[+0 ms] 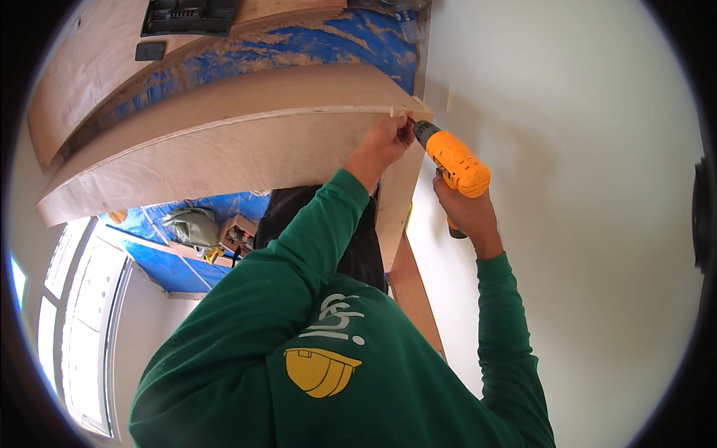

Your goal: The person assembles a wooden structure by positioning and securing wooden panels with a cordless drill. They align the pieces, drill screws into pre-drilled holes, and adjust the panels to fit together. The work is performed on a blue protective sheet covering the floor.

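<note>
My right hand [464, 209] is wrapped round the grip of an orange cordless drill [457, 162]. Its black chuck [426, 133] points up and left at the corner of a long plywood panel [224, 153]. My left hand [385, 143] is closed in a pinch right at the drill's tip, against the panel's upper edge. What those fingers hold is too small and too hidden to make out. A second plywood piece [399, 194] meets the panel at that corner and runs downward beside the wall.
A white wall [582, 224] rises close on the right. Beyond the panel lie a dusty blue sheet [299, 41], a black tool case [189, 16] and a dark flat rectangle [150, 51] on plywood. Below the panel are a grey-green bag [191, 226] and a wooden box [237, 234].
</note>
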A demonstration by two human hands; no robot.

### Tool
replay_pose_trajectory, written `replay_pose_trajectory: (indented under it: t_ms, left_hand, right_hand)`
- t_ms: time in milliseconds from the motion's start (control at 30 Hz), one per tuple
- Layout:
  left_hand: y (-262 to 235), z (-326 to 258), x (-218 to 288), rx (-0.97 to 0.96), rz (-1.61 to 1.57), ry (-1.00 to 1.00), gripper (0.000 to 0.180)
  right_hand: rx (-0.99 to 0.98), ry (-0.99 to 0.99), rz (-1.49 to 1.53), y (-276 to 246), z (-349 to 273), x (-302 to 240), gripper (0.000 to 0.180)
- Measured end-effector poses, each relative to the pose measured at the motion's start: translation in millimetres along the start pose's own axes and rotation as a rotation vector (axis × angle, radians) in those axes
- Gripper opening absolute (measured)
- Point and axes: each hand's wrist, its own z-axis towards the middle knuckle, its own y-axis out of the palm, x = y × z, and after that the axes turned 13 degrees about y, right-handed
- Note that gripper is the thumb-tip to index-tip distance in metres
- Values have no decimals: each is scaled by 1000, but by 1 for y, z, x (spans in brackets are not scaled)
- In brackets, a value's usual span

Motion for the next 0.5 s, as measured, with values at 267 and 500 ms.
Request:
replay_pose_trajectory:
  t_ms: [267, 500]
  left_hand:
    - [4, -9, 5, -20, -29, -20, 15]
    - [2, -9, 6, -31, -34, -25, 14]
  right_hand:
    - [9, 76, 32, 11, 0, 6, 24]
    - [6, 107, 25, 10, -1, -1, 25]
